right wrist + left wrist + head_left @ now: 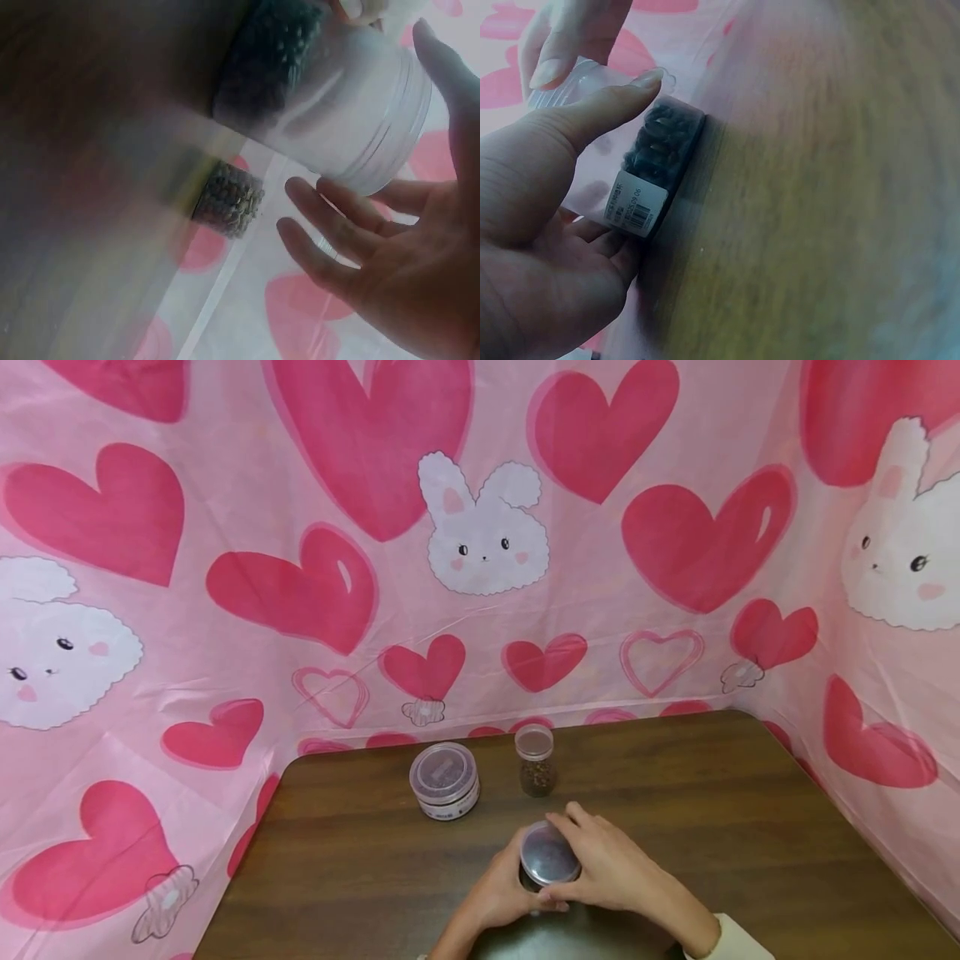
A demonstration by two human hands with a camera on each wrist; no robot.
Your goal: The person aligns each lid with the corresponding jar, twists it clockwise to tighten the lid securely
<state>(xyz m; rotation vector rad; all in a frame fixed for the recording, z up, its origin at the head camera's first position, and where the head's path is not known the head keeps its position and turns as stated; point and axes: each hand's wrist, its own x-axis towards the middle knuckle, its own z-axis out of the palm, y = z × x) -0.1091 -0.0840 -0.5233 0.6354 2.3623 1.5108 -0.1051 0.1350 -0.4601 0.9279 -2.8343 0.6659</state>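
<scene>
A clear plastic jar (664, 135) with dark pieces in its lower part stands on the table in front of me. Its barcode label (637, 202) faces the left wrist view. My left hand (497, 887) holds the jar's body from the left, with the thumb across its side in the left wrist view. From the right, my right hand (618, 870) grips the rim of the translucent lid (550, 853), thumb on the near side and fingers on the far side. The lid sits on top of the jar. In the right wrist view, some right fingertips (296, 187) stand apart from the jar.
Behind the held jar stands a slim clear jar (537, 772) with brownish bits inside. A wide, low lidded tub (444, 785) is to its left. The brown wooden table (360, 868) meets a pink heart-and-rabbit cloth (480, 618) at the back and sides.
</scene>
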